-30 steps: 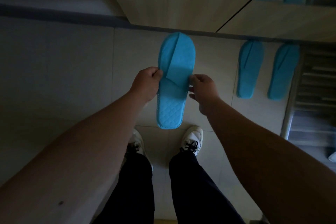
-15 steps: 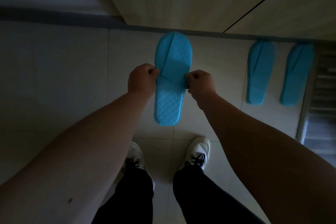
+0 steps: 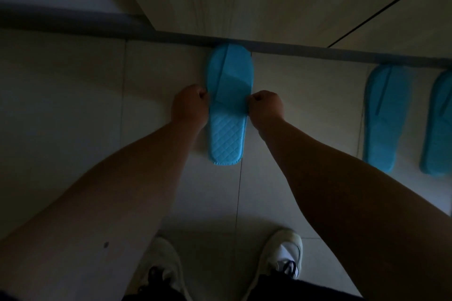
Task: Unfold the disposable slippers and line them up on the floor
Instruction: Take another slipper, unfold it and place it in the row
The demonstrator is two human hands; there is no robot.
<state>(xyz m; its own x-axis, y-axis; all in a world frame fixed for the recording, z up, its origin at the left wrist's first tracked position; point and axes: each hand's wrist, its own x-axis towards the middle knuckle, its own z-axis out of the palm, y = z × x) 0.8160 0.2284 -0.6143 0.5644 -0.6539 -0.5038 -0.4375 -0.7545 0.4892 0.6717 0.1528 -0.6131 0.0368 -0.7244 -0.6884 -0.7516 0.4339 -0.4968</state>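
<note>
A pale tiled floor (image 3: 73,110) fills most of the dim frame, its grout lines running up toward a dark baseboard strip (image 3: 305,51) that crosses the upper part of the picture. Above that strip, a light wood-grain cabinet front (image 3: 244,0) takes up the top centre and top right, split by one dark diagonal seam.

Two bare forearms reach in from the lower left and lower right corners and meet at mid-frame. Between them lies the blue slipper (image 3: 228,105), lengthwise up the frame, its toe at the baseboard strip and its quilted heel end toward the bottom. The flat upper band covers its top half with a crease down it. In this low light it is hard to say whether the sole rests fully on the tiles or is held just above them.

At the right edge, two more blue slippers (image 3: 386,115) lie side by side on the floor, toes up-frame, well apart from the centre one; the farther one is cut off by the frame.

The left hand (image 3: 189,105) is curled into a loose fist, fingers pinching the slipper's left edge where the band ends. The right hand (image 3: 266,107) is curled likewise, pinching the right edge opposite.

At the bottom, two white sneakers (image 3: 281,256) point up-frame.
</note>
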